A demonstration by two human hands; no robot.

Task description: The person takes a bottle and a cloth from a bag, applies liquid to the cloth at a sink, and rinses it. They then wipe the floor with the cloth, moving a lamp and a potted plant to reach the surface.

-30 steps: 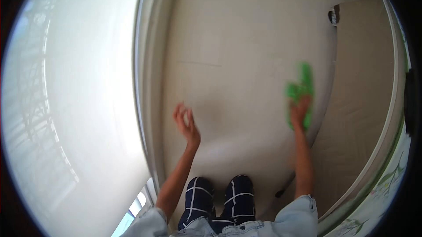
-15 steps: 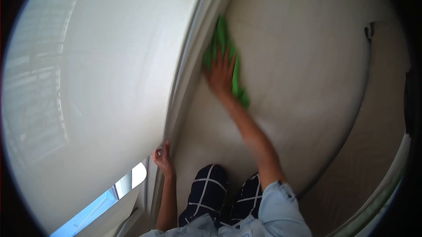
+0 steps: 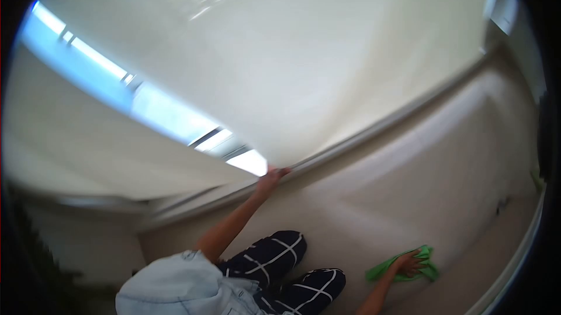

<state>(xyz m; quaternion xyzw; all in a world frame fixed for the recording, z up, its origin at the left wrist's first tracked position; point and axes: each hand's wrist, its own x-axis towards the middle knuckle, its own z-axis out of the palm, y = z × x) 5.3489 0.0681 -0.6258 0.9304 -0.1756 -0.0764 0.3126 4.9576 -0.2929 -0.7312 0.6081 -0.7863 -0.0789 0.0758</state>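
A green cloth (image 3: 383, 268) lies crumpled on a broad beige surface (image 3: 374, 210) at the lower right. My right hand (image 3: 410, 263) rests on top of the cloth with its fingers pressed into it, the arm stretched out past my knees. My left hand (image 3: 273, 176) is closed around the bottom edge of a large off-white window blind (image 3: 292, 81), near its corner beside a bright gap. Its fingertips are partly hidden by the blind.
A second pale blind (image 3: 117, 145) hangs at the left, with bright window glass (image 3: 169, 110) between the two. A long sill (image 3: 380, 131) runs under the blind. My knees in dark checked trousers (image 3: 274, 253) are at the bottom. Dark foliage (image 3: 29, 251) shows at lower left.
My view has swung round. My right hand has moved with the green cloth from beside the sill across to the surface's outer side. My left hand still holds the blind's edge.
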